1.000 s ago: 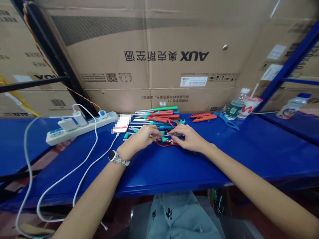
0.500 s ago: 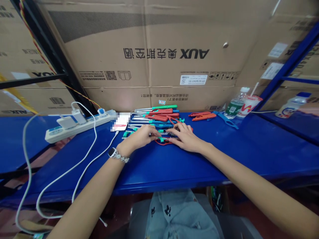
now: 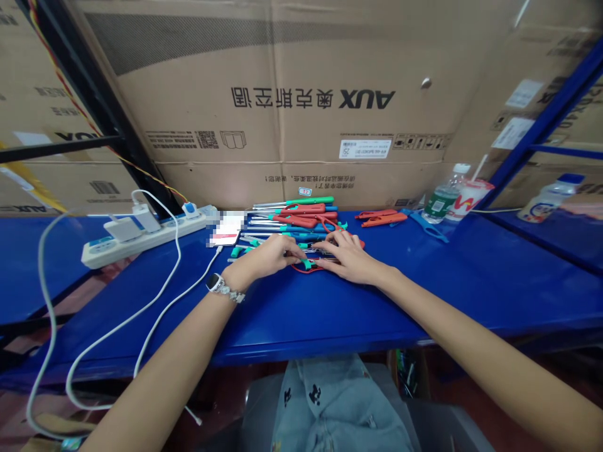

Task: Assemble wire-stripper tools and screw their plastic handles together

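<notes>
Over the front of a row of slim tools (image 3: 301, 221) with metal rods and red, green or blue handles, both my hands work close together. My left hand (image 3: 277, 252) has its fingertips pinched on a small teal-green piece (image 3: 308, 264). Just to the right, my right hand (image 3: 351, 258) curls over a slim tool with a red cord (image 3: 305, 271), thumb and fingers reaching toward the teal piece. The palm covers most of that tool's handle, so its exact kind is hidden. More teal pieces (image 3: 236, 251) lie left of my left hand.
A phone (image 3: 228, 229) on a white cable lies beside the tools, near a power strip (image 3: 127, 242). Orange tools (image 3: 384, 218), a blue strap (image 3: 428, 227), a water bottle (image 3: 443, 194) and a lidded cup (image 3: 468, 201) stand or lie to the right. A large carton (image 3: 301, 50) backs the blue table (image 3: 306, 326).
The camera view has shifted slightly. Both hands stay at the same spot, with only small movement of the left fingers at the teal piece.
</notes>
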The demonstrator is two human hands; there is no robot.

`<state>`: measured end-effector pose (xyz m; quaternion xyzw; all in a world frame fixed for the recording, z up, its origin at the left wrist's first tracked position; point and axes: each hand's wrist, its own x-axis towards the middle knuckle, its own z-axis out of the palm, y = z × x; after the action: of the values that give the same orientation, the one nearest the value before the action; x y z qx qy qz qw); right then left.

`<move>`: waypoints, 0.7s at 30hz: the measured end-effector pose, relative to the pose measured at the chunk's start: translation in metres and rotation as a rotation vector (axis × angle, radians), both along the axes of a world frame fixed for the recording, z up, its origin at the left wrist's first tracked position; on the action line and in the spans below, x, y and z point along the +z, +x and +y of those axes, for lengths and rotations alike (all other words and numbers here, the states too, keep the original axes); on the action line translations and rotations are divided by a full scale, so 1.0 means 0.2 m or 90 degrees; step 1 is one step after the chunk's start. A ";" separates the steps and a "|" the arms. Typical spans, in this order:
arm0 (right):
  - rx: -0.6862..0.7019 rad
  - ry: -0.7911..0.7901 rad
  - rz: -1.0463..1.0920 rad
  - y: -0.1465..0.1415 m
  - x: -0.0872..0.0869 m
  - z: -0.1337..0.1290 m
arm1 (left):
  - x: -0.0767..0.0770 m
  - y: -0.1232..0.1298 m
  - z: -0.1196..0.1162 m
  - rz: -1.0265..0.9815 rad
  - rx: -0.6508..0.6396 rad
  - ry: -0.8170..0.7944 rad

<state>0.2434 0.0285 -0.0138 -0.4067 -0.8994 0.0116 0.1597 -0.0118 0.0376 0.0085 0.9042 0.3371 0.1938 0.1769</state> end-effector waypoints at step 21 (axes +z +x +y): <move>0.014 0.046 0.126 -0.15 0.05 -0.09 | -0.03 0.02 -0.04 -0.075 0.007 -0.006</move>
<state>0.2130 0.0097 -0.0037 -0.3876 -0.8834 0.0213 0.2625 -0.0076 0.0298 0.0016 0.8884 0.3321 0.2462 0.1995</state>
